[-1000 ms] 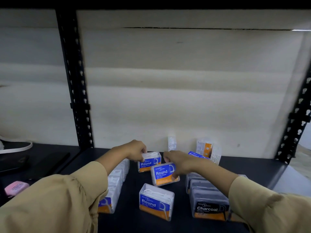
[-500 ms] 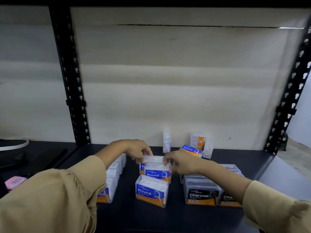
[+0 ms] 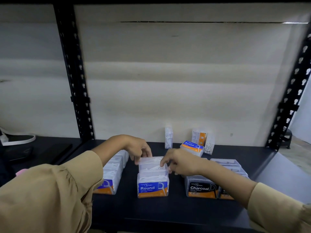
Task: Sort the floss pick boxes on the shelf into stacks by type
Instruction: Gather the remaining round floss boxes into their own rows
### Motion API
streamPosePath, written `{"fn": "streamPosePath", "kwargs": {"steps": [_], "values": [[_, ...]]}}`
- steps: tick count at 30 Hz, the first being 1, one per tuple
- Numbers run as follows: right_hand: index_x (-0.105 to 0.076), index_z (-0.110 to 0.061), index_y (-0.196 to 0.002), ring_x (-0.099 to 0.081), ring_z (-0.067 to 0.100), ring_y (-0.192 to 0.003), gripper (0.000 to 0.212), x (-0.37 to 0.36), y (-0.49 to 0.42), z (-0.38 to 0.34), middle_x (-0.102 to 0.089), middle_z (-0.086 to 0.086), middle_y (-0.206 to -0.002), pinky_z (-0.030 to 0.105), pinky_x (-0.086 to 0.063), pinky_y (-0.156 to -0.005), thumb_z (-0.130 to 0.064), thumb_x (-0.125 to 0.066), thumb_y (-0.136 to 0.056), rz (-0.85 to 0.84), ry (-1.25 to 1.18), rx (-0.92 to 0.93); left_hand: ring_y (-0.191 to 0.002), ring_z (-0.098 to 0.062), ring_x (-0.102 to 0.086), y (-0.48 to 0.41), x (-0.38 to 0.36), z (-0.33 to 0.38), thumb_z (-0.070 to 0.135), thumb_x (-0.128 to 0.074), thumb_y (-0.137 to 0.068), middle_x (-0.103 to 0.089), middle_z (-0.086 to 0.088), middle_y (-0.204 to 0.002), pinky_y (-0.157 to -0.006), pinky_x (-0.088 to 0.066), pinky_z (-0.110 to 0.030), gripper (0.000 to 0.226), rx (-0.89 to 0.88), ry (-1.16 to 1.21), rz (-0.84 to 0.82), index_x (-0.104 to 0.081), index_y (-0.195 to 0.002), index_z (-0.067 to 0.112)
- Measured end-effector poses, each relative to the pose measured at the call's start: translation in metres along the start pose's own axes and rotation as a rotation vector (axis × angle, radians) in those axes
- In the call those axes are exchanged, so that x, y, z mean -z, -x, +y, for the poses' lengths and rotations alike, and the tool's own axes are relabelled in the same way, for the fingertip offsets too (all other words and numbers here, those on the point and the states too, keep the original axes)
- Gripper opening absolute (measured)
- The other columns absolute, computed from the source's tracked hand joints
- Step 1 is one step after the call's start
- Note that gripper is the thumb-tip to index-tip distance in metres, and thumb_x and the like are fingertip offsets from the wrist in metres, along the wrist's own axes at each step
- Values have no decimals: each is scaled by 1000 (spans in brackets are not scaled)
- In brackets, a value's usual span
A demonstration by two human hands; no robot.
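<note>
Clear floss pick boxes lie on the black shelf (image 3: 168,209). In the middle, a blue-and-orange Round box (image 3: 152,186) stands at the front, with two more Round boxes (image 3: 151,163) lined up right behind it. My left hand (image 3: 137,148) grips the rear one at its left edge. The nearer one is pinched at its right edge by my right hand (image 3: 179,163). A row of Round boxes (image 3: 111,174) runs along the left, and black Charcoal boxes (image 3: 201,188) sit in two rows on the right.
Another Round box (image 3: 191,147) lies tilted near the back wall, among three upright clear boxes (image 3: 168,137). Black perforated uprights (image 3: 75,81) frame the bay on both sides. A pink object (image 3: 21,172) and dark items lie on the neighbouring shelf at the left.
Both hands brought the two Round boxes together and down into line behind the front Round box. The view shifted slightly.
</note>
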State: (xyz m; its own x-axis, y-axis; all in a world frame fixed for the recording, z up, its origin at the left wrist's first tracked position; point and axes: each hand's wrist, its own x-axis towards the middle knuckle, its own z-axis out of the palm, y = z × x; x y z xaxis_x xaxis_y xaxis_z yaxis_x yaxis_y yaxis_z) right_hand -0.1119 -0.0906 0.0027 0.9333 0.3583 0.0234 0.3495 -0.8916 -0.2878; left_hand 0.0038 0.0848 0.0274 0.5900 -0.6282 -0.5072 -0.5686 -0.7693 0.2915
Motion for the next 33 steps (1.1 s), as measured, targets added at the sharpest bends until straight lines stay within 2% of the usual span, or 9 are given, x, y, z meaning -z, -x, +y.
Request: {"fn": "streamPosePath", "kwargs": {"steps": [7,10,14,17,20,23,25,28,33], "values": [[-65,-14,-115,-66,27,-90,33,2,4,-1,-52,7,-107,35,-57,-77,0,-56,-86,-38,-42,-15,-100,-18,-57,-2,1,5,-11,-58,-80,-60,-2,-112,-73,-51,-21,54,0,15,-19,-56,-127,17],[-66,-15,-113,-61,17,-89,30,7,3,3,-52,-1,-101,30,-54,-82,-3,-57,-87,-9,-50,-26,-99,-19,-62,-4,7,7,-4,-56,-84,-63,-1,-111,-87,-52,-31,49,26,-34,-23,-56,-127,19],[-67,-14,-111,-58,16,-97,25,29,-3,18,-57,0,-102,15,-42,-78,-10,-55,-89,101,-54,-72,-80,-17,-63,-12,20,15,5,-53,-86,-64,-3,-102,-84,-50,-28,37,16,-25,294,-60,-120,18],[-67,-13,-109,-50,11,-88,25,46,-11,41,-59,2,-106,15,-35,-79,-11,-50,-90,201,-20,-163,-88,-20,-62,-31,28,23,12,-54,-87,-63,-7,-111,-89,-52,-34,31,30,40,525,-61,-116,20],[-65,-13,-105,-47,12,-85,23,56,-25,72,-55,0,-93,20,-37,-76,-11,-51,-87,241,46,-290,-98,-21,-58,-56,31,32,24,-54,-87,-59,-4,-122,-87,-50,-34,34,73,73,651,-57,-121,25],[-58,-14,-111,-48,19,-89,26,57,-35,97,-58,7,-106,28,-42,-77,-17,-54,-85,155,108,-443,-110,-27,-56,-79,32,44,39,-56,-85,-53,-7,-130,-88,-47,-34,49,118,86,686,-46,-131,24],[-52,-15,-118,-54,25,-102,34,52,-39,108,-56,9,-122,33,-43,-81,-25,-54,-86,79,175,-508,-114,-30,-55,-95,32,51,48,-55,-84,-51,-10,-132,-87,-46,-34,57,165,83,709,-41,-132,19],[-45,-12,-125,-50,30,-118,44,41,-42,117,-51,11,-130,36,-43,-90,-34,-53,-87,-12,291,-549,-117,-32,-53,-114,32,58,55,-54,-83,-51,-12,-130,-86,-44,-33,64,234,103,731,-39,-130,14],[-40,-14,-128,-51,30,-117,58,28,-44,126,-52,10,-131,36,-41,-86,-43,-61,-83,-111,307,-578,-115,-31,-54,-127,31,63,44,-55,-86,-52,-12,-128,-80,-42,-31,56,250,128,735,-40,-128,11]]}}
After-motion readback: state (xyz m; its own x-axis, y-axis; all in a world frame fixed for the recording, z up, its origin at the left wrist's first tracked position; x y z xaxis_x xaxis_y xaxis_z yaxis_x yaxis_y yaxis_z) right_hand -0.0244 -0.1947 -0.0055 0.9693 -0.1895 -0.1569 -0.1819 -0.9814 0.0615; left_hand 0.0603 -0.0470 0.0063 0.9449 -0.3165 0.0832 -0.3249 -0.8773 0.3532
